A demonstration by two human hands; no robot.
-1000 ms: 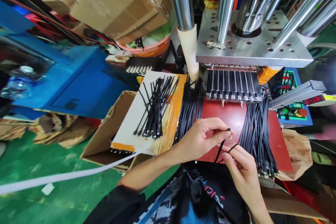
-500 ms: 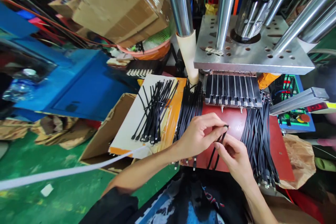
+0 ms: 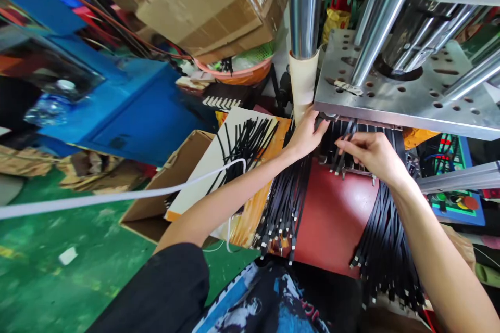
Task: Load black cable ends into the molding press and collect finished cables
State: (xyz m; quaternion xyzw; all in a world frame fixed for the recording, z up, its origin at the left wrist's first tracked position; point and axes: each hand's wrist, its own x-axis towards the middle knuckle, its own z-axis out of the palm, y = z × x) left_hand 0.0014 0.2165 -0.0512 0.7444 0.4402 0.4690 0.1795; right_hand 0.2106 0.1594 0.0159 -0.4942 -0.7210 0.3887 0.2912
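Note:
My right hand is closed in a pinch on a black cable at the front of the slotted metal mould. The mould sits under the press plate. My left hand is at the mould's left end, beside the white-sleeved column. Its fingers are curled close to the thumb, and their tips are partly hidden at the plate's edge. I cannot see what they hold, if anything. Bundles of black flat cables lie left and right of the red work surface.
More black cables lie on a white and orange board over a cardboard box. A white cord crosses in front of my left forearm. At the right stand a metal bar and a control box with buttons.
Both hands have moved forward from above the red surface to the mould, with the cable now at its slots. My view has shifted, so the press sits further right.

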